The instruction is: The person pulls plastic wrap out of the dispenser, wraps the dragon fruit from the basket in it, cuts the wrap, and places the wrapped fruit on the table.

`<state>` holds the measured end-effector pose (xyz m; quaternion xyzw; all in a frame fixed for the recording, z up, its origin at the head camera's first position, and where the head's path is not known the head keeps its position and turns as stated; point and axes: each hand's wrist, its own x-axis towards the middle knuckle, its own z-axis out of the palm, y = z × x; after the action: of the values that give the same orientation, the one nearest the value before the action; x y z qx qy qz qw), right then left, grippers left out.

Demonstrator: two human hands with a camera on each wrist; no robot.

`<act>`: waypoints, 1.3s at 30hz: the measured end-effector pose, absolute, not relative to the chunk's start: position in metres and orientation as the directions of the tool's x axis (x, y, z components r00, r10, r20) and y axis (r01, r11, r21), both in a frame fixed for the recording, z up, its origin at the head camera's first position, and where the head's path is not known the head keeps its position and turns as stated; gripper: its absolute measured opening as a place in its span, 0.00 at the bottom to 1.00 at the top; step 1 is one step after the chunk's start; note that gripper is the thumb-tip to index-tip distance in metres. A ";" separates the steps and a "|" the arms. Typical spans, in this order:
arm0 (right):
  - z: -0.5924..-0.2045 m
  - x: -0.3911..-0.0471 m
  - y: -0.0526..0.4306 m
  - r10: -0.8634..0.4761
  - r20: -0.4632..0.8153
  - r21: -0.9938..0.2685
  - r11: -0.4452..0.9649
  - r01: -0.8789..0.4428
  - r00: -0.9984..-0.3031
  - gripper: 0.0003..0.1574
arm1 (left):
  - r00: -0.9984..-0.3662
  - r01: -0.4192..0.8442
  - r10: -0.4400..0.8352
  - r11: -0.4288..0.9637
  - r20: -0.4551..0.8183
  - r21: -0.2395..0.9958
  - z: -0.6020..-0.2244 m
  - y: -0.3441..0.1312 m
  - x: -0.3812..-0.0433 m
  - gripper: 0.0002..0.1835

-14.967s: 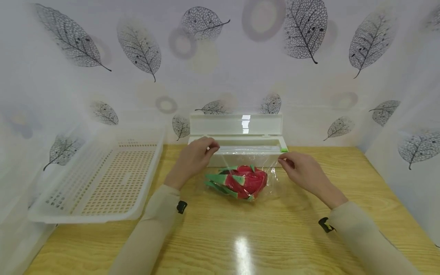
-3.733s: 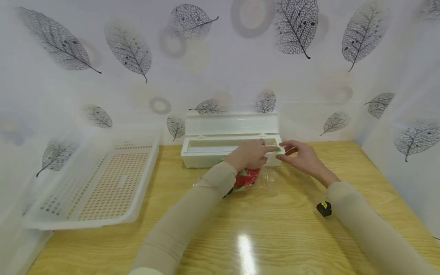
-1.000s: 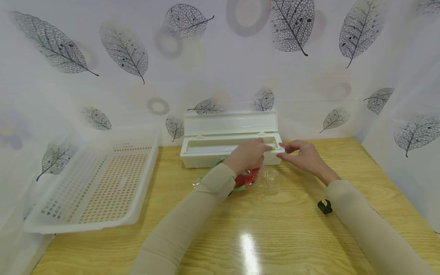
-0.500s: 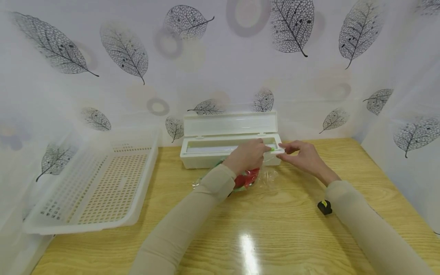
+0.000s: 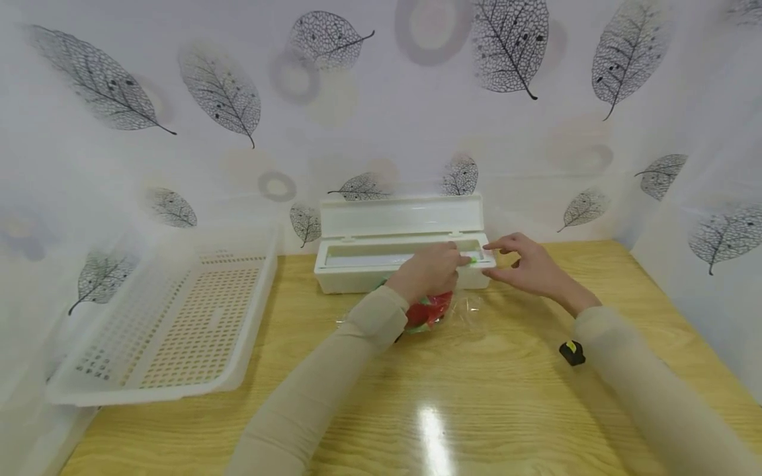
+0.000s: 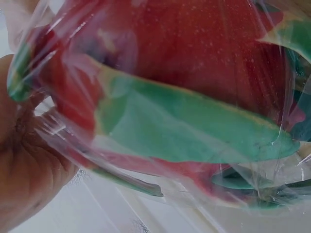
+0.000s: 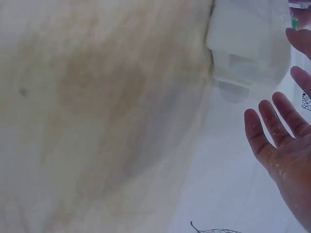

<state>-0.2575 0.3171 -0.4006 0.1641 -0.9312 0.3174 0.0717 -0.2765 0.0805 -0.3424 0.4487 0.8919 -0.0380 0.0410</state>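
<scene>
A white cling film box (image 5: pixel 351 283) stands against the back wall with its lid (image 5: pixel 399 215) up. My left hand (image 5: pixel 428 271) reaches across its front, index finger extended onto the small green slide cutter (image 5: pixel 473 260) near the right end. At that end, my right hand (image 5: pixel 532 268) has thumb and index finger spread around the corner; its other fingers are straight and apart in the right wrist view. Beneath my left forearm lies a red and green dragon fruit (image 5: pixel 431 311) under clear film, partly hidden; the fruit (image 6: pixel 194 58) fills the left wrist view.
A white perforated basket (image 5: pixel 256 344) stands at the left of the wooden table (image 5: pixel 494 410). Clear cling film (image 5: pixel 469 311) spreads right of the fruit. Leaf-printed sheeting (image 5: pixel 387 119) encloses the back and sides. A small black device (image 5: pixel 573 353) sits beside my right sleeve.
Earlier both hands held the film over the fruit; then my left hand went to the cutter and moved slightly left with it. Just now my right thumb and index finger have spread wider.
</scene>
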 end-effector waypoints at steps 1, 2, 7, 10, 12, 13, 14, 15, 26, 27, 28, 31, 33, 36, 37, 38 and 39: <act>-0.398 -0.258 0.317 -0.273 0.226 -0.566 0.744 -0.354 -0.935 0.28 | -0.597 0.801 0.795 0.598 -0.107 -0.026 -0.343 0.081 -0.277 0.27; -0.396 -0.260 0.317 -0.282 0.212 -0.563 0.747 -0.353 -0.936 0.28 | -0.602 0.796 0.791 0.605 -0.109 -0.015 -0.343 0.080 -0.277 0.27; -0.391 -0.268 0.314 -0.340 0.137 -0.542 0.760 -0.358 -0.930 0.26 | -0.615 0.784 0.782 0.620 -0.102 0.029 -0.344 0.080 -0.278 0.27; -0.393 -0.271 0.312 -0.363 0.132 -0.545 0.751 -0.373 -0.922 0.25 | -0.608 0.788 0.788 0.614 -0.095 0.046 -0.345 0.080 -0.278 0.27; -0.395 -0.273 0.310 -0.373 0.145 -0.551 0.739 -0.388 -0.916 0.24 | -0.607 0.788 0.789 0.613 -0.094 0.055 -0.345 0.080 -0.277 0.27; -0.395 -0.273 0.310 -0.373 0.152 -0.554 0.735 -0.391 -0.915 0.23 | -0.605 0.790 0.791 0.611 -0.093 0.051 -0.345 0.080 -0.277 0.27; -0.396 -0.274 0.309 -0.373 0.156 -0.560 0.729 -0.393 -0.915 0.22 | -0.605 0.791 0.791 0.611 -0.096 0.047 -0.345 0.081 -0.277 0.27; -0.396 -0.274 0.309 -0.374 0.158 -0.568 0.723 -0.394 -0.914 0.22 | -0.605 0.790 0.790 0.611 -0.099 0.047 -0.344 0.081 -0.277 0.27; -0.400 -0.276 0.311 -0.328 -0.034 -0.728 0.655 -0.201 -0.944 0.25 | -0.615 0.779 0.780 0.624 -0.120 0.059 -0.343 0.079 -0.277 0.25; -0.400 -0.276 0.311 -0.328 -0.036 -0.734 0.650 -0.197 -0.944 0.25 | -0.613 0.781 0.781 0.622 -0.118 0.056 -0.343 0.079 -0.277 0.25; -0.401 -0.276 0.311 -0.328 -0.035 -0.739 0.645 -0.197 -0.944 0.26 | -0.612 0.784 0.783 0.619 -0.114 0.050 -0.343 0.079 -0.277 0.25; -0.402 -0.275 0.312 -0.320 -0.023 -0.751 0.631 -0.195 -0.947 0.27 | -0.606 0.792 0.789 0.611 -0.100 0.024 -0.343 0.079 -0.276 0.25; -0.403 -0.273 0.312 -0.310 -0.017 -0.763 0.619 -0.188 -0.951 0.29 | -0.600 0.797 0.794 0.604 -0.094 0.015 -0.343 0.080 -0.276 0.24; -0.404 -0.272 0.312 -0.295 -0.011 -0.781 0.599 -0.176 -0.956 0.30 | -0.596 0.801 0.798 0.598 -0.092 -0.003 -0.343 0.080 -0.276 0.24; -0.404 -0.271 0.312 -0.292 -0.010 -0.785 0.594 -0.173 -0.956 0.30 | -0.596 0.801 0.797 0.599 -0.095 -0.003 -0.343 0.080 -0.276 0.24; -0.404 -0.271 0.312 -0.290 -0.008 -0.788 0.591 -0.173 -0.957 0.30 | -0.595 0.802 0.798 0.597 -0.095 -0.008 -0.343 0.080 -0.276 0.24; -0.405 -0.271 0.312 -0.290 -0.004 -0.789 0.589 -0.175 -0.957 0.30 | -0.594 0.803 0.799 0.596 -0.094 -0.015 -0.343 0.080 -0.276 0.24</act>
<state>-0.2709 0.3118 -0.4048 0.1307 -0.8888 0.4343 -0.0659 -0.2757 0.0797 -0.3434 0.4487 0.8924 -0.0281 0.0388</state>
